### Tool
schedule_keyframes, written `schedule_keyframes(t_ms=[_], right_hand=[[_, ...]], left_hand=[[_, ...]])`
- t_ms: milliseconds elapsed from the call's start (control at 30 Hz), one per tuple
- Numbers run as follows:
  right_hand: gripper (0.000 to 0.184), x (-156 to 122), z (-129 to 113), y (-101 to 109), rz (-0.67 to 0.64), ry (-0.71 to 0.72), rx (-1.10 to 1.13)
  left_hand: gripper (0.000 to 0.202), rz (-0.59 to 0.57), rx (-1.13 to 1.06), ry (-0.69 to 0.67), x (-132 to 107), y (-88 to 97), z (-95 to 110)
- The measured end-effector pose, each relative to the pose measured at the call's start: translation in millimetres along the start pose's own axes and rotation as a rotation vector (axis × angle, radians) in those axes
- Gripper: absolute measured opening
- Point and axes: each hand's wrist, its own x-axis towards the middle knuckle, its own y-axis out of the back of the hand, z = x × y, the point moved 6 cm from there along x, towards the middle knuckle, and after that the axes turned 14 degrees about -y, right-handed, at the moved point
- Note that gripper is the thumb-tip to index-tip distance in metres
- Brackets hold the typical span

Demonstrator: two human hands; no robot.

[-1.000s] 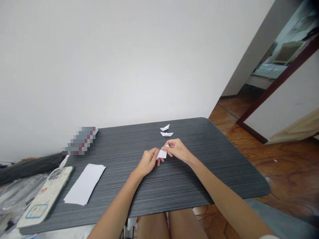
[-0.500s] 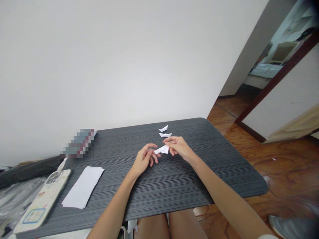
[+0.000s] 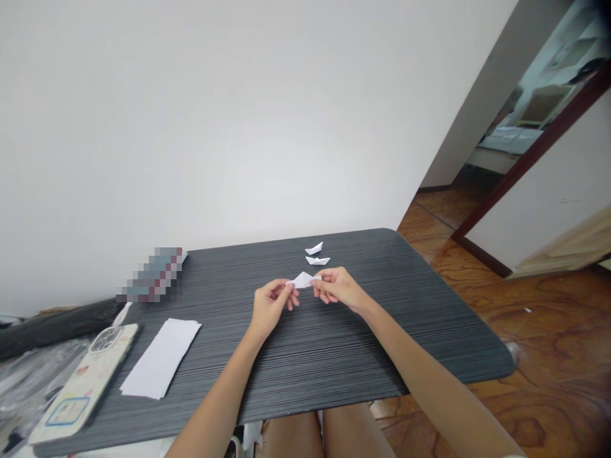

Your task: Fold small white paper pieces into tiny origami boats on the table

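Observation:
A small white paper boat with a pointed middle is stretched between my two hands, above the dark table. My left hand pinches its left end between thumb and fingers. On the other side my right hand pinches the right end. Just beyond my hands rest two finished-looking folded boats: a nearer paper boat and a farther paper boat, tilted at an angle.
To the left lies a stack of white paper sheets, beside a phone in a patterned case. A blurred-out book-like object sits at the back left. The white wall borders the table's far edge.
My left hand has closed on the paper's left end, where its fingers were loose before. The folded paper has turned level, with its peak now upward, and moved slightly left.

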Motion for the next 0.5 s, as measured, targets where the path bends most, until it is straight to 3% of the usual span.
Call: schedule_keyframes(t_ms=[267,500], right_hand=[[0.030,0.2,2.5,-11.4,-0.085,0.025,-0.080],[0.028,-1.2,1.8,-15.9,-0.126,0.023,-0.086]], left_hand=[[0.031,-0.181,-0.147,0.134,-2.0,-14.4,-6.0],[0.037,-0.103,-0.163,0.116,-1.7,-13.2,-7.5]])
